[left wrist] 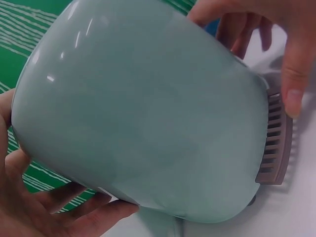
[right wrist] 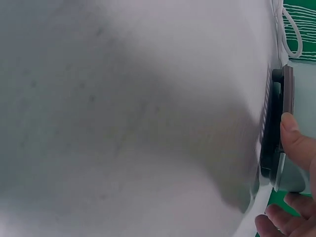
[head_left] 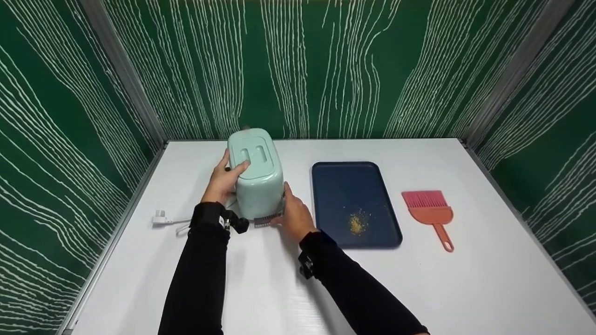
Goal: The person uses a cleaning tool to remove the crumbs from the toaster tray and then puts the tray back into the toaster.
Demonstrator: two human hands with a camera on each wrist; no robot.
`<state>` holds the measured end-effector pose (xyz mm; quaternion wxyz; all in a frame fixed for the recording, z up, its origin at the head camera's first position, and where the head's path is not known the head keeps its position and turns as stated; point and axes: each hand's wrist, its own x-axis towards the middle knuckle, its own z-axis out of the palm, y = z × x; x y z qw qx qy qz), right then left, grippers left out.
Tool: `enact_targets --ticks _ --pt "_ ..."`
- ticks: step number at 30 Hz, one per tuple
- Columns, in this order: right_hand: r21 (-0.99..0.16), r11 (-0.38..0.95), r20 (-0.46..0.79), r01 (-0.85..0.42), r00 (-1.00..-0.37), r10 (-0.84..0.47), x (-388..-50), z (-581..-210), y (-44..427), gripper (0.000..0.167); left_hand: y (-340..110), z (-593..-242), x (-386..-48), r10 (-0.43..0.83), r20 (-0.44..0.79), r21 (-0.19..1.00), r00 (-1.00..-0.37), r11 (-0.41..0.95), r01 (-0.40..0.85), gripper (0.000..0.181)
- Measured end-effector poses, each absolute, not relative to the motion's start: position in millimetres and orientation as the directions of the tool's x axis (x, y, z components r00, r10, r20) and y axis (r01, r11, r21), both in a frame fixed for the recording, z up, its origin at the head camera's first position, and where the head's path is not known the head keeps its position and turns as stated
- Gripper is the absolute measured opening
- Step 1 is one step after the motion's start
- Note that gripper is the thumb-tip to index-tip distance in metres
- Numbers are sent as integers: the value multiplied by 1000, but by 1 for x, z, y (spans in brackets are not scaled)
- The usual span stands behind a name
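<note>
A mint-green toaster (head_left: 259, 197) stands left of the table's middle, with two long recesses in its lidded top. My left hand (head_left: 222, 180) grips its upper left side, thumb over the top edge and fingers along the far side. Low on the right, my right hand (head_left: 298, 215) holds the toaster near its base. In the left wrist view, its thumb touches a brown-grey slatted part (left wrist: 285, 153) that juts from the toaster's lower edge. The dark base (right wrist: 271, 143) shows in the right wrist view; whether it is fully off the table I cannot tell.
A dark blue tray (head_left: 347, 186) lies to the right with yellow crumbs (head_left: 357, 223) on it. Further right is an orange-handled brush (head_left: 430, 213) with pink bristles. A white plug (head_left: 160, 218) and its cord lie left of the toaster. Green walls border the white table (head_left: 279, 288).
</note>
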<state>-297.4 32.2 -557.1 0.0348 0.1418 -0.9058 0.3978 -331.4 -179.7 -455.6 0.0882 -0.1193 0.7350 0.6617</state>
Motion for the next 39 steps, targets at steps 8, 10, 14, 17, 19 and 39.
enact_targets --ticks 8,10,14,17,19,39 --pt "-700 652 196 -292 -956 -218 -297 -559 32 116 -179 -457 -332 -60 -275 954 -960 107 -280 91" --pt "-682 669 204 -296 -955 -214 -297 -559 31 114 -180 -457 -332 -58 -275 954 -960 107 -280 91" --pt "-658 690 224 -301 -953 -202 -297 -559 28 110 -181 -458 -331 -59 -275 954 -960 107 -280 91" --pt "-650 695 241 -306 -951 -193 -298 -560 28 107 -180 -458 -331 -64 -272 955 -960 107 -278 91" --pt "-648 698 243 -306 -951 -191 -298 -561 28 107 -180 -458 -331 -70 -273 954 -959 109 -280 91" --pt "-638 701 263 -320 -945 -193 -298 -564 25 105 -181 -459 -330 -70 -269 955 -961 109 -275 92"
